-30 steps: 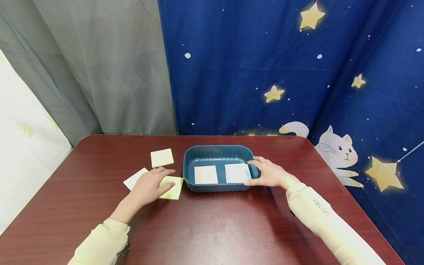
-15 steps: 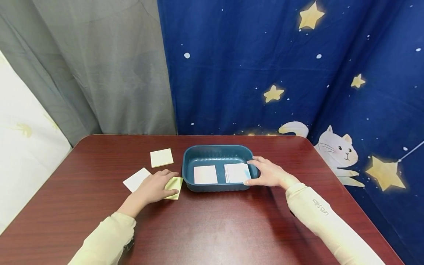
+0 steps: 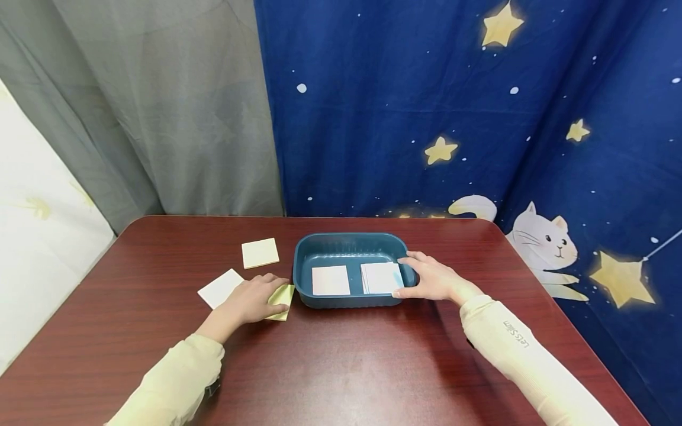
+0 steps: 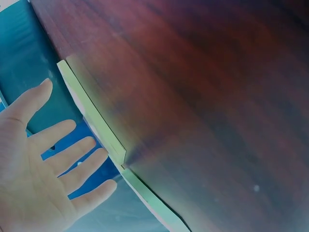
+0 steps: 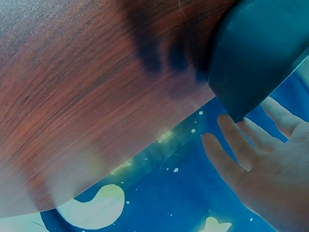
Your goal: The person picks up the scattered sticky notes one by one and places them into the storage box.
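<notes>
My left hand point(image 3: 251, 302) is spread over a yellow sticky-note pad point(image 3: 282, 302) on the table, left of a dark teal plastic bin point(image 3: 351, 240). Its fingers and thumb are apart in the left wrist view; contact with the pad cannot be made out. At the bin's right end, my right hand point(image 3: 433, 279) touches the rim with extended fingers, its thumb near the front corner. Inside the bin lie a pale pinkish pad point(image 3: 331, 281) and, to its right, a few overlapping white and bluish pads point(image 3: 379, 278).
A white note pad point(image 3: 219, 289) lies partly behind my left hand. Farther back is a pale yellow pad point(image 3: 260, 253). The reddish-brown table point(image 3: 341, 367) ends at a grey curtain point(image 3: 213, 118) and a blue star-patterned curtain point(image 3: 373, 118).
My left hand has shifted slightly right and lower over the yellow pad, covering more of it and exposing more of the white pad. The right hand and bin have stayed put.
</notes>
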Motion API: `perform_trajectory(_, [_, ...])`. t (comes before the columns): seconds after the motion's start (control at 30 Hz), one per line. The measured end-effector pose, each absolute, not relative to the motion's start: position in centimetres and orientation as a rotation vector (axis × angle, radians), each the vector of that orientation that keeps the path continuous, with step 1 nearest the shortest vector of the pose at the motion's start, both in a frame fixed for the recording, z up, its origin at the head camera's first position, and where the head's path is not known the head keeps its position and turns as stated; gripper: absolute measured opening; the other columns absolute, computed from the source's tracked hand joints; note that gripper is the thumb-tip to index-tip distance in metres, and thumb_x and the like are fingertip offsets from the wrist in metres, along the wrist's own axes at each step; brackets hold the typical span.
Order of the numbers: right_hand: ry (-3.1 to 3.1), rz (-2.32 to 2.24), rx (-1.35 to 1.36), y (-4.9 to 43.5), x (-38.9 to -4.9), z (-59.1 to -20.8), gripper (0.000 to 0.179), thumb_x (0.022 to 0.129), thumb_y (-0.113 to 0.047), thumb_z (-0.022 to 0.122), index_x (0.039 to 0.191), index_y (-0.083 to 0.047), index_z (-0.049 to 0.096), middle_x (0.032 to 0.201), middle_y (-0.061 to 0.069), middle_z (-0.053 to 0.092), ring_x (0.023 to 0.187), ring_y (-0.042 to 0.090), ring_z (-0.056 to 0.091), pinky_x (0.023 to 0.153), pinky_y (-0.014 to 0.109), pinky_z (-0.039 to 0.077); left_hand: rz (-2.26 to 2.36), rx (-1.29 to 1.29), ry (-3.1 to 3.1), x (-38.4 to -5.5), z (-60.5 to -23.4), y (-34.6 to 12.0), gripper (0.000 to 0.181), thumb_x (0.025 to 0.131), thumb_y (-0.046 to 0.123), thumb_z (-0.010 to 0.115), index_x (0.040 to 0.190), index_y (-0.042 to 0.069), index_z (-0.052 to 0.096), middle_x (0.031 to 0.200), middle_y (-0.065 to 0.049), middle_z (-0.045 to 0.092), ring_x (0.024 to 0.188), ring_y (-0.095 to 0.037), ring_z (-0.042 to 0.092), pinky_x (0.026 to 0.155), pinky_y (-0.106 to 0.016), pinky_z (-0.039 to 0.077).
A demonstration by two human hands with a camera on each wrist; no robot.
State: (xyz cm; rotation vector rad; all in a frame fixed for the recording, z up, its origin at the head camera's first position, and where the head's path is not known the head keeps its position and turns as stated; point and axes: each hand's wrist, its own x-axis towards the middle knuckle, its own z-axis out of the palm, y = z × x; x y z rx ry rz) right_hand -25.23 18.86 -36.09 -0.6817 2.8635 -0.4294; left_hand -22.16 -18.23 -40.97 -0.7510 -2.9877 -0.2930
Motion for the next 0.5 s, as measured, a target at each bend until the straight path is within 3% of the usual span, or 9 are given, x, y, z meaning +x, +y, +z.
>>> perform_trajectory(0.27, [2.871, -0.431, -0.687, 18.81, -25.20, -36.10, 0.083, 0.067, -0.060, 0.063, 0.130, -0.009, 0.043, 0.136, 0.015, 0.031, 0.118, 0.033, 0.034, 0.087, 0.052, 0.033, -0.257, -0.740, -3.033, -22.23, -41.11, -18.32, 0.059, 0.070, 0.036, 0.070, 0.118, 0.006, 0.053, 0.115, -0.018, 0.052, 0.101, -0.035, 0.048, 0.075, -0.050, 0.040])
perform_trajectory(0.5, [2.868, -0.430, -0.685, 18.85, -25.16, -36.10, 0.084, 0.067, -0.060, 0.062, 0.130, -0.009, 0.043, 0.136, 0.015, 0.031, 0.118, 0.032, 0.034, 0.086, 0.052, 0.034, -0.264, -0.703, -3.088, -22.31, -41.02, -18.46, 0.064, 0.070, 0.037, 0.070, 0.121, 0.005, 0.051, 0.118, -0.021, 0.049, 0.105, -0.036, 0.047, 0.077, -0.050, 0.039])
